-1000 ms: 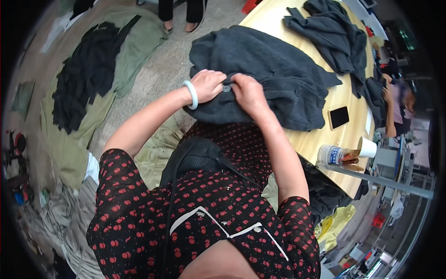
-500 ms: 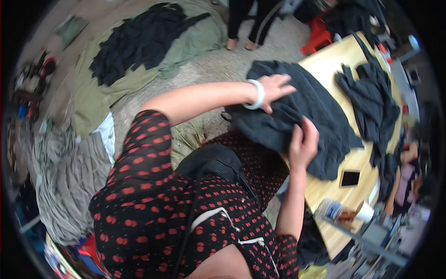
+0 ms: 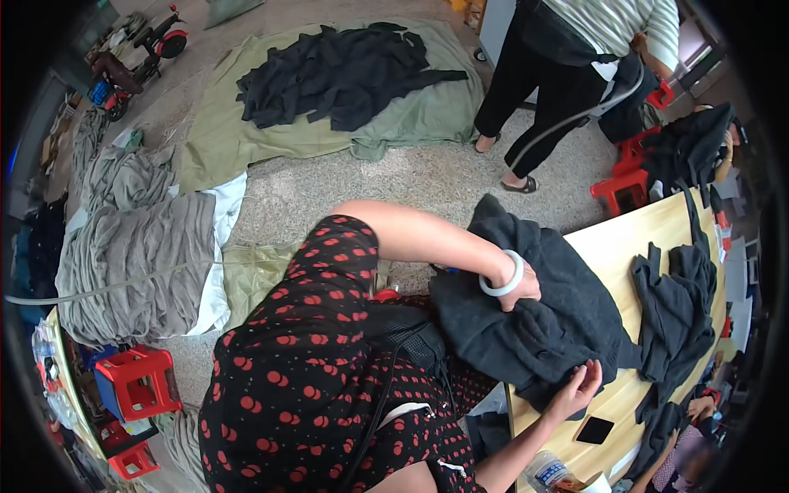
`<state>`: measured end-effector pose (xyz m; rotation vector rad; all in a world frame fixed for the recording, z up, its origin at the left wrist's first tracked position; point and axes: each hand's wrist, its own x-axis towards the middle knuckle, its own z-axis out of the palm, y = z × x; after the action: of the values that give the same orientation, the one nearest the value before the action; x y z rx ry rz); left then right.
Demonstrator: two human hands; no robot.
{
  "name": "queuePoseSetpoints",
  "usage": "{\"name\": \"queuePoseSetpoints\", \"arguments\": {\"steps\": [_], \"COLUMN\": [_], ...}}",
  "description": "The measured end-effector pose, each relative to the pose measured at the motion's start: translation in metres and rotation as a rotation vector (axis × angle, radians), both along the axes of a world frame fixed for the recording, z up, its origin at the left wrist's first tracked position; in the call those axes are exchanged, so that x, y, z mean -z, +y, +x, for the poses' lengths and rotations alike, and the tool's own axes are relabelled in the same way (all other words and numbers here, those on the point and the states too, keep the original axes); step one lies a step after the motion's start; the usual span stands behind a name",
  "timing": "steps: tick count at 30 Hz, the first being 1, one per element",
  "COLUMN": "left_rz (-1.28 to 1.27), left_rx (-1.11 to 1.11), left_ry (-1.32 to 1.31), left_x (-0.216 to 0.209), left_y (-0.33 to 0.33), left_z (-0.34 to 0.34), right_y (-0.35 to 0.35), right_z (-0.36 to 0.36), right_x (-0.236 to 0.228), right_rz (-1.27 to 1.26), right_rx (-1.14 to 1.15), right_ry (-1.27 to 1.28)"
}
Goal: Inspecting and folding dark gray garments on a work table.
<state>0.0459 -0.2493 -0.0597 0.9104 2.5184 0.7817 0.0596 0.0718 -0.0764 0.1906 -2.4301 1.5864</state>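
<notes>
A crumpled dark grey garment lies bunched over the left edge of the table, partly hanging off it on my side. My left hand, with a pale bangle at its wrist, presses down in the cloth, its fingers closed around a fold. My right hand rests at the garment's near edge, palm turned up and fingers loosely curved, apart from one another. Whether any cloth lies under its fingertips is hard to see.
The wooden table also bears a second dark garment, a black phone, a plastic bottle and a cup. A person stands beyond. Red stools, grey cloth and a dark clothes pile surround me.
My left hand has gone from spread flat on the garment to closed in its folds. My right hand's fingers have loosened at the near edge. The view has shifted, showing more floor.
</notes>
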Motion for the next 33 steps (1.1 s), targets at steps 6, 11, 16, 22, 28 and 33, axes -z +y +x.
{"name": "queuePoseSetpoints", "arguments": {"steps": [6, 11, 16, 22, 28, 33], "left_rz": [-0.248, -0.666, -0.991, -0.473, -0.406, -0.698], "left_rx": [-0.196, -0.799, -1.179, -0.663, -0.135, -0.079], "left_ry": [0.006, 0.292, 0.924, 0.486, -0.101, -0.071], "left_x": [-0.084, -0.203, -0.266, -0.059, 0.017, -0.006], "left_y": [-0.162, -0.328, -0.573, -0.255, 0.003, 0.075], "left_z": [0.003, -0.013, 0.081, -0.1, -0.148, -0.151], "right_y": [-0.03, -0.043, -0.091, -0.026, 0.073, 0.106], "right_z": [-0.033, -0.043, -0.085, -0.124, -0.244, -0.319], "right_x": [-0.01, -0.006, 0.02, 0.023, 0.024, 0.015], "right_rz": [0.021, 0.082, 0.214, 0.431, 0.355, 0.324], "right_rx": [-0.081, -0.075, -0.222, -0.082, 0.25, 0.437], "right_ry": [-0.057, -0.138, 0.007, -0.014, 0.021, 0.035]}}
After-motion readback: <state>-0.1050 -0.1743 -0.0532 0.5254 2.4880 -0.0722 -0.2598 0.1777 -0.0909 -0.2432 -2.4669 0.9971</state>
